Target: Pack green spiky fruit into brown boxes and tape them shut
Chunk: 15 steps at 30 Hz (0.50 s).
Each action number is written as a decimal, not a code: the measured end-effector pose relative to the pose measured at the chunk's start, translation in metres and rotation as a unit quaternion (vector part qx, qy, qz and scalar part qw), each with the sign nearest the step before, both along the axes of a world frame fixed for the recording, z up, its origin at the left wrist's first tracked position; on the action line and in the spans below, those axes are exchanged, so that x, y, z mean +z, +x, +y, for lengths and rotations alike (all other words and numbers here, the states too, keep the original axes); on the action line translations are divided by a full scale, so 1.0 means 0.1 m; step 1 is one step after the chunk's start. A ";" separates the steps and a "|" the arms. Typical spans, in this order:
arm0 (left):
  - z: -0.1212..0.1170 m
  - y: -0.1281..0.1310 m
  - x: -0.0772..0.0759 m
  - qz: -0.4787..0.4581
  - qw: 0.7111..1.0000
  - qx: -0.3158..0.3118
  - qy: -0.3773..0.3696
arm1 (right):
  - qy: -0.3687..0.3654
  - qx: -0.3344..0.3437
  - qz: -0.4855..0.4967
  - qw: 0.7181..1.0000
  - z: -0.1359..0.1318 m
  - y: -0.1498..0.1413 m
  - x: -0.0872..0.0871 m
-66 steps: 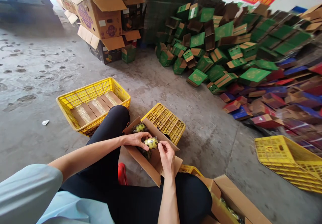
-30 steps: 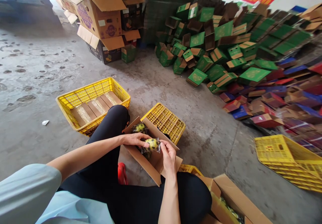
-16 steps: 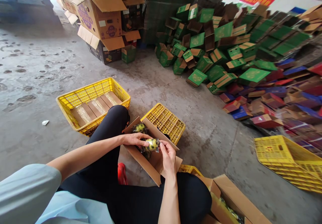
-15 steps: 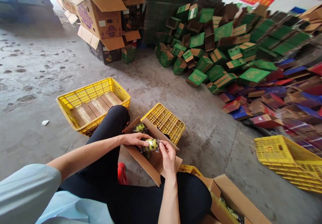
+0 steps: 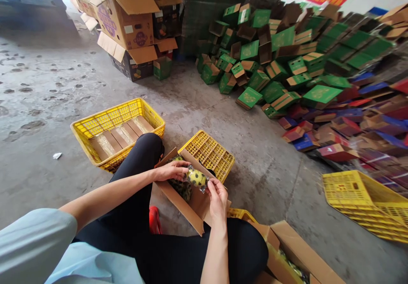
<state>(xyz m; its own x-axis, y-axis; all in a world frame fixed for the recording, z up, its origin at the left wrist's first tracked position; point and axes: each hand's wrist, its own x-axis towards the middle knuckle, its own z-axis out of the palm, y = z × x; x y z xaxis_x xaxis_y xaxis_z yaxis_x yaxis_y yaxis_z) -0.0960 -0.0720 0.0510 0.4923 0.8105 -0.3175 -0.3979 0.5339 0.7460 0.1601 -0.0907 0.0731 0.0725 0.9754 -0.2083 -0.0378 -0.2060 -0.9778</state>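
A yellow packet with black spots [image 5: 196, 178], wrapped in clear plastic, is stretched between my two hands above an open cardboard box [image 5: 180, 197]. My left hand [image 5: 174, 170] pinches its left end. At its right end, my right hand [image 5: 218, 195] grips the plastic between thumb and fingers. What the wrapping holds I cannot make out. More spotted packets [image 5: 181, 188] lie in the left part of the box, partly behind my left hand. The box sits between my bent legs with its flaps spread.
To the left, a yellow crate [image 5: 83, 137] holds several taped cartons [image 5: 116, 137]. An upturned yellow crate [image 5: 208, 152] stands just beyond the box. Another open carton [image 5: 301, 250] is at lower right, near a yellow basket [image 5: 347, 192]. Green boxes [image 5: 250, 97] lie heaped behind.
The packet has swung to a slant and moved slightly right, with my right hand. My left hand has slid back to its left end, uncovering more of it.
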 end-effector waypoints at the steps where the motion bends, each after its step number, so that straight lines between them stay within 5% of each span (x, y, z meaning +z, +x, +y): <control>1: 0.01 0.00 0.00 -0.008 1.000 0.006 -0.002 | -0.006 -0.007 0.010 1.000 0.00 -0.01 0.00; 15: 0.04 -0.04 0.00 0.029 0.997 0.047 0.050 | -0.065 0.073 -0.004 0.995 -0.06 -0.05 -0.07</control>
